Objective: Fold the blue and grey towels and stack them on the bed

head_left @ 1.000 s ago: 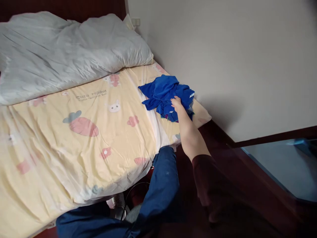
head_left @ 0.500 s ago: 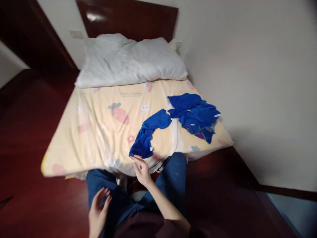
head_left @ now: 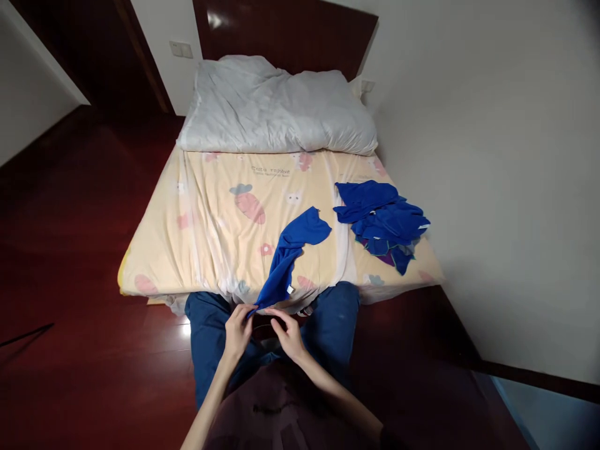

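A blue cloth (head_left: 289, 253) lies crumpled lengthwise on the bed, with a small white tag on its right edge. Its near corner hangs at the bed's front edge, pinched between the thumb and fingers of my left hand (head_left: 238, 330). Just right of that corner is my right hand (head_left: 288, 334), fingers stretched toward the cloth and thumb apart; whether the fingertips touch the fabric I cannot tell. To the right lies a loose pile of blue cloths (head_left: 384, 215), with some purple and green-edged pieces at its bottom.
The bed has a yellow sheet (head_left: 210, 219) printed with carrots and rabbits. A folded white quilt (head_left: 281, 115) lies at its head, before a dark headboard (head_left: 285, 34). A pale wall (head_left: 492, 187) runs along the right side. My knees are against the bed's front edge.
My left hand has come up from my lap and taken hold of the cloth's near corner. The right hand has let go of that corner, which is now drawn nearer to me.
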Demonstrator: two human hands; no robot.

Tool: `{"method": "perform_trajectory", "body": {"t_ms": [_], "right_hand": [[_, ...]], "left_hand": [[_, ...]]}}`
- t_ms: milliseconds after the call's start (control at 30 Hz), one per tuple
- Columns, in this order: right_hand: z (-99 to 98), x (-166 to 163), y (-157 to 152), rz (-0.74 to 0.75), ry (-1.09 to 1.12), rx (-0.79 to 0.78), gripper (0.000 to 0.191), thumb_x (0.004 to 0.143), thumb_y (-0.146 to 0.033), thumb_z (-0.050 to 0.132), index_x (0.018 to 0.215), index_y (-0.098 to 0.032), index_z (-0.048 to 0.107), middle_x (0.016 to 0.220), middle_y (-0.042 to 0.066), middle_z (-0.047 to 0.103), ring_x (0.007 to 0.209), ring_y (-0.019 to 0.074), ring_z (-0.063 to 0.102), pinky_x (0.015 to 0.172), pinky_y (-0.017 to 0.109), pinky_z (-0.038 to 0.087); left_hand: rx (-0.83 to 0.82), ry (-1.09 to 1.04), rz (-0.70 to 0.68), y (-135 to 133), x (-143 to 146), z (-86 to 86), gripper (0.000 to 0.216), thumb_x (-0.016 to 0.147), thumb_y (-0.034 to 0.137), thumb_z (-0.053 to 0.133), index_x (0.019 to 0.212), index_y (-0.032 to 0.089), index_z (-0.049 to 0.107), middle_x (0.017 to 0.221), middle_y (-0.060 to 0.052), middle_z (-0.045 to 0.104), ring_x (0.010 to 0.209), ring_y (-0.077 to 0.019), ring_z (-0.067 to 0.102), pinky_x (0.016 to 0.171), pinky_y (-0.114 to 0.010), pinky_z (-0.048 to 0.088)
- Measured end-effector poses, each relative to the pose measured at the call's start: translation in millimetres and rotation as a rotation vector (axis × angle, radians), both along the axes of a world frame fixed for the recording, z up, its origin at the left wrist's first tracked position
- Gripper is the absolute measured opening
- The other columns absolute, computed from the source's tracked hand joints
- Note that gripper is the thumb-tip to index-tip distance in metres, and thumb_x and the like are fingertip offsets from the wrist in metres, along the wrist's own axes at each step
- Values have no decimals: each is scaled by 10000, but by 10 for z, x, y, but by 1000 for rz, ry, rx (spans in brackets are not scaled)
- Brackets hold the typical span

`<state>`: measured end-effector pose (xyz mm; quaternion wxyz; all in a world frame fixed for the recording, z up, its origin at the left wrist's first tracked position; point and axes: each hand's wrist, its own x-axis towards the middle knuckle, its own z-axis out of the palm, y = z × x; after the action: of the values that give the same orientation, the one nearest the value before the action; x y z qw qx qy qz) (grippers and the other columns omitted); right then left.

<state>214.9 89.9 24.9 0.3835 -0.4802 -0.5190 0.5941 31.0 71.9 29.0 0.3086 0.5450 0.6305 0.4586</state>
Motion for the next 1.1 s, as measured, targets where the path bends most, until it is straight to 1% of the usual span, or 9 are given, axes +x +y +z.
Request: {"method": "perform_trajectory", "body": {"t_ms": [100,200,367,467,700,800,900,1000,1100], "right_hand": [[-308,162,101,-329,60,-276,429,808,-517,737,1176,-299,696,1312,72,676,1262,283,604,1082,452,472],[-577,223,199,-494,195,-591,580,670,-524,839,1159,-278,647,1353,90,641,1253,288,616,984,414,533],[-696,73,334,-446,482,-732,511,556,-366,918,950,-212,632,1067,86,734,1029,256,711,880,376,556],[-689,-63,386,-476,451,-720,558,504,-256,933,965,-212,621,927,25,730,822,188,712,779,320,546],[-719,-142,395,-266,381,-680,579,528,-378,942,999,-195,657,766,-34,659,630,104,610,612,230,460],[-639,-157,400,-201,361,-602,502,517,-439,945,819,-165,652,689,-42,609,572,77,536,540,204,384],[-422,-188,421,-130,347,-465,457,577,-482,920,755,-157,651,649,-41,590,553,76,498,507,208,339],[-101,-252,434,-18,342,-339,423,626,-495,898,787,-159,697,702,-16,654,613,109,564,575,232,419],[220,-383,413,155,306,-217,399,632,-468,906,840,-166,747,776,3,708,701,156,637,697,286,502]], "left_hand": [[-56,-90,195,-87,-55,-54,275,926,406,575,995,178,714,982,-80,712,904,-219,674,854,-336,539],[-123,-211,308,-202,-165,-115,378,899,521,602,1010,167,675,952,-66,699,861,-212,658,812,-320,531],[-172,-259,329,-340,-370,-203,468,848,622,635,989,175,637,925,-48,667,874,-208,641,826,-309,515],[-171,-264,336,-334,-429,-198,497,826,650,650,982,179,635,913,-42,657,857,-200,631,811,-299,511],[-133,-278,379,-177,-346,-111,501,820,643,651,990,172,636,895,-36,650,795,-177,595,740,-273,493],[-119,-255,369,-136,-318,-110,492,840,637,621,986,167,633,928,-55,661,855,-203,623,799,-309,514],[-106,-110,339,-143,-340,-117,479,879,597,588,1087,168,637,1056,-95,670,1002,-259,639,912,-392,517],[-4,166,254,-184,-358,-93,502,864,537,637,1228,191,630,1347,-147,572,1268,-336,536,1083,-511,432],[105,286,74,-231,-308,5,492,849,445,698,1281,224,617,1464,-139,493,1364,-343,470,1158,-541,368]]}}
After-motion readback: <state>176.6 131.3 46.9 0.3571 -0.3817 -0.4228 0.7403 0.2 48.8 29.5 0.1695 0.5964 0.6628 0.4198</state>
